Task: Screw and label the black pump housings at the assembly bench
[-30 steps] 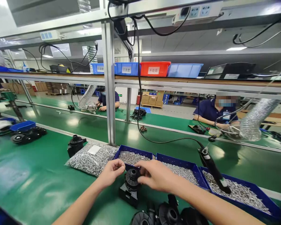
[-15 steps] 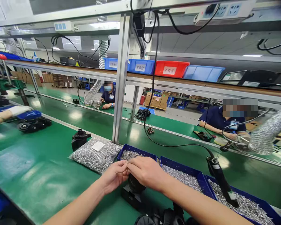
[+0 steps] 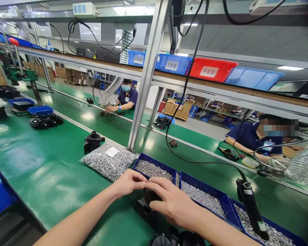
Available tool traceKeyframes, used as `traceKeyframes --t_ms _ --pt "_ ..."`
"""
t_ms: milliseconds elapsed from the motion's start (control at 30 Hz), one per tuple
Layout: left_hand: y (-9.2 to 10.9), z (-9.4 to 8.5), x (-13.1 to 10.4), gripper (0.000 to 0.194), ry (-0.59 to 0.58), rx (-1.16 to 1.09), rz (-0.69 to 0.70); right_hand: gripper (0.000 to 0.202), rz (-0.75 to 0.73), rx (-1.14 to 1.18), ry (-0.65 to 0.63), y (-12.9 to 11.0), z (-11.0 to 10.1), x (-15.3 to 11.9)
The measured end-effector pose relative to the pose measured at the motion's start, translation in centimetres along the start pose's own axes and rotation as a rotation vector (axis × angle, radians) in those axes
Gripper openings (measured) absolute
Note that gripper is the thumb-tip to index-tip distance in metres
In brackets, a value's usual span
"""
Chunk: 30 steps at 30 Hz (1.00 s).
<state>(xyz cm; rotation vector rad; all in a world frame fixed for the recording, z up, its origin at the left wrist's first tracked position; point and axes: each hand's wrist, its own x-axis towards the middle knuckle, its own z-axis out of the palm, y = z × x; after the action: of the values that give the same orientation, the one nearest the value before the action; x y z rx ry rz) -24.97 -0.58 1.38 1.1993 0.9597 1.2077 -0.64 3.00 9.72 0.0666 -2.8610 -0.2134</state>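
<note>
My left hand (image 3: pixel 130 182) is closed, thumb and fingertips pressed together above a black round-topped part (image 3: pixel 149 195). Anything in that pinch is too small to make out. My right hand (image 3: pixel 170 203) curls around the same part, its fingers over the top and its thumb at the side. The fingertips of both hands meet there. A dark base (image 3: pixel 143 212) lies under the part, half hidden by my right hand. Just beyond, a blue bin of screws (image 3: pixel 154 171) stands beside a second blue bin of small metal pieces (image 3: pixel 205 196).
A clear bag of metal fasteners (image 3: pixel 109 160) lies left of the bins, a black pump-like housing (image 3: pixel 93 141) behind it. A corded black screwdriver (image 3: pixel 253 208) hangs over a third bin (image 3: pixel 282 225). More black parts (image 3: pixel 174 239) sit nearest me. Two co-workers sit across the bench.
The camera view has shifted, so the bench looks moved. My right fingers have spread and the thumb now shows beside the black part. The gloved hand at far left has drawn back.
</note>
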Motion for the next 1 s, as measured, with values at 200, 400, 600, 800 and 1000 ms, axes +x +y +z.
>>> traceKeyframes --t_ms 200,400,600,800,1000 --pt "-0.2 -0.4 0.1 0.055 -0.010 0.050 0.008 0.016 0.070 0.024 0.024 -0.5 -0.2 0.6" --pt "-0.2 -0.6 0.1 0.041 -0.010 0.195 0.057 0.024 0.565 0.258 0.119 4.1 -0.5 1.5" --pt "0.6 -0.2 -0.1 0.011 0.051 0.447 0.254 0.022 0.755 0.196 -0.145 9.4 2.0 2.5" --pt "0.8 0.1 -0.5 0.016 -0.017 0.692 0.402 0.019 0.789 0.246 -0.354 10.9 5.7 2.4" --pt "-2.0 -0.6 0.3 0.015 0.021 0.908 0.471 0.026 0.765 0.380 -0.414 11.7 7.8 2.3"
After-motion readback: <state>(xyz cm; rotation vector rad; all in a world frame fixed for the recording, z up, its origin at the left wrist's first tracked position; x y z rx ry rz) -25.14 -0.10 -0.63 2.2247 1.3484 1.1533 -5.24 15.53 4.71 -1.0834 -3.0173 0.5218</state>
